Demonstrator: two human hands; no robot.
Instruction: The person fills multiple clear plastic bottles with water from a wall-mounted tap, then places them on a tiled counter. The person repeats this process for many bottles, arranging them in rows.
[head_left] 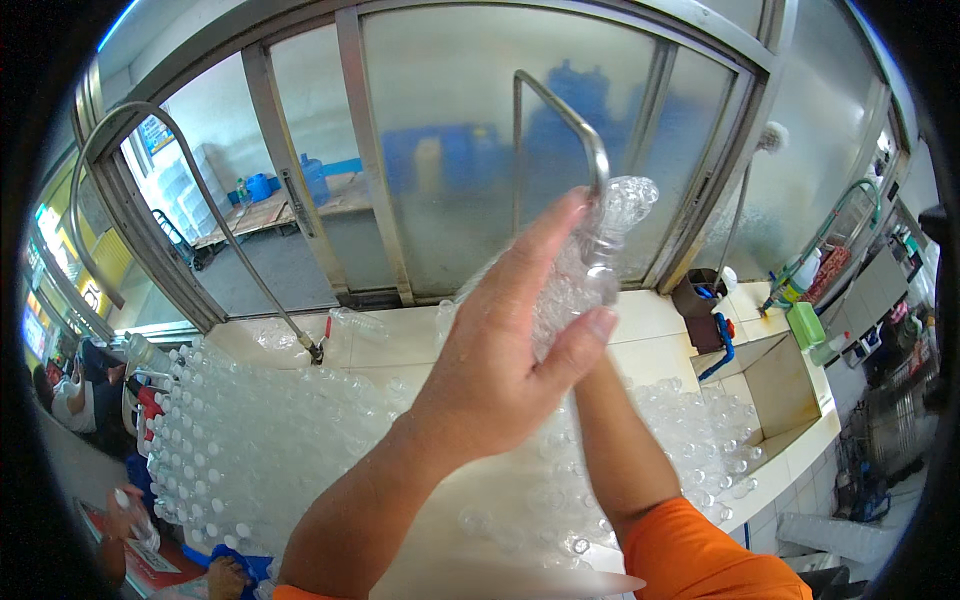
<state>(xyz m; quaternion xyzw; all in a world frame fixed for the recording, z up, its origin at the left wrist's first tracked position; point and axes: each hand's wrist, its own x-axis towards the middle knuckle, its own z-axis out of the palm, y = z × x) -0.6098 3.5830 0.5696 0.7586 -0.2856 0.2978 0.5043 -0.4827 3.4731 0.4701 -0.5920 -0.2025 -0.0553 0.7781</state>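
My left hand (505,345) is raised in the middle, fingers and thumb round a clear plastic bottle (575,295). Another clear, rounded bottle end (630,200) shows above my fingertips; whether it belongs to the same bottle I cannot tell. The mouth of a bent metal spout (597,170) comes down right beside the fingertips. My right forearm (622,440), in an orange sleeve, reaches up behind the left hand, which hides the right hand. Below both arms, clear bottles (290,440) stand packed on the pale tiled counter, many with white caps at the left.
Another curved metal pipe (205,190) rises at the left. Frosted sliding doors (450,230) close off the back. A tiled basin (785,390), a blue valve handle (722,350) and a dark bin (697,292) lie right. Another person's hand (125,515) shows at lower left.
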